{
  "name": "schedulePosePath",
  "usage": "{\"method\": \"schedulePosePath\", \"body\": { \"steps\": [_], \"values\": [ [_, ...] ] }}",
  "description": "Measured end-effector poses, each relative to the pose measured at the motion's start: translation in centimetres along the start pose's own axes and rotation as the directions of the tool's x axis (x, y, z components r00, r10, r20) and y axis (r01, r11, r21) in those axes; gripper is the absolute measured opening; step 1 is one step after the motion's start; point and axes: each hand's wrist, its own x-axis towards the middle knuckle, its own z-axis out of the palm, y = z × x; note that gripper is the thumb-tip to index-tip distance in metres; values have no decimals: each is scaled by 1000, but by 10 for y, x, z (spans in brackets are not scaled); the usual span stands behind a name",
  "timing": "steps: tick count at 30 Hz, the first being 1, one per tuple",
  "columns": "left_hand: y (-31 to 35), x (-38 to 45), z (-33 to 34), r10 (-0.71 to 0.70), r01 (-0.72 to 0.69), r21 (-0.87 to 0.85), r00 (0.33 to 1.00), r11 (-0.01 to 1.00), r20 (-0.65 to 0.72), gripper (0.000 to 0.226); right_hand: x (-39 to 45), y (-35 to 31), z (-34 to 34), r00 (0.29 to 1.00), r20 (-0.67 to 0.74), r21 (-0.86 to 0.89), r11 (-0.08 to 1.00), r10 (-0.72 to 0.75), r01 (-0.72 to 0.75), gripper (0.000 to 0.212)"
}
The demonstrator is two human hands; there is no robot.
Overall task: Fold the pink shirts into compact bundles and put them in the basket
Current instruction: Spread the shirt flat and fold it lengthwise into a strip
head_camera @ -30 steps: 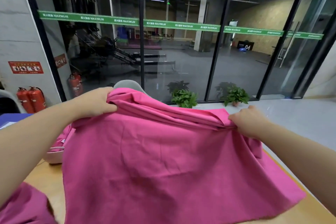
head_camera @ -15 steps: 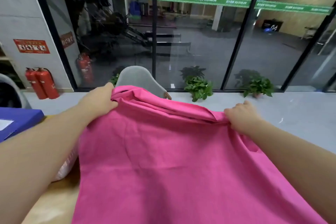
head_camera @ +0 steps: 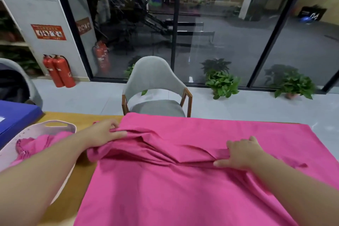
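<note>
The big pink cloth shirt [head_camera: 183, 189] is lying on the wooden table [head_camera: 77, 176], with the pale plastic basket [head_camera: 55, 126] sitting left of it.

Head-worn camera looks forward and down, close over the table [head_camera: 60, 205], facing the windows [head_camera: 229, 33].

plain hot-pink shirt [head_camera: 183, 185], pale pink basket [head_camera: 55, 124], mustard-yellow table [head_camera: 80, 117]
</note>
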Motion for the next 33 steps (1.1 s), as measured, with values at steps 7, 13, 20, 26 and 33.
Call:
{"method": "schedulePosePath", "body": {
  "steps": [7,13,20,26,33],
  "values": [
    [22,40,-19,68,-90,-125,983,988,-169,15,55,-53,-28,986,-166,458,885,-12,88,64],
    [40,58,-15,11,-48,-519,997,853,-75,12,94,-125,-83,875,-470,771,429,-118,471,62],
    [-4,56,34,-222,86,-680,968,728,-116,50,122,-188,-84,895,-417,813,377,-156,444,12],
    [-30,52,76,-258,91,-455,911,886,-320,24,139,-207,-76,947,-272,796,514,-172,321,25],
    [-42,65,84,-233,92,-353,894,931,-382,31,168,-226,-90,943,-292,724,606,-163,329,17]
  ]
}}
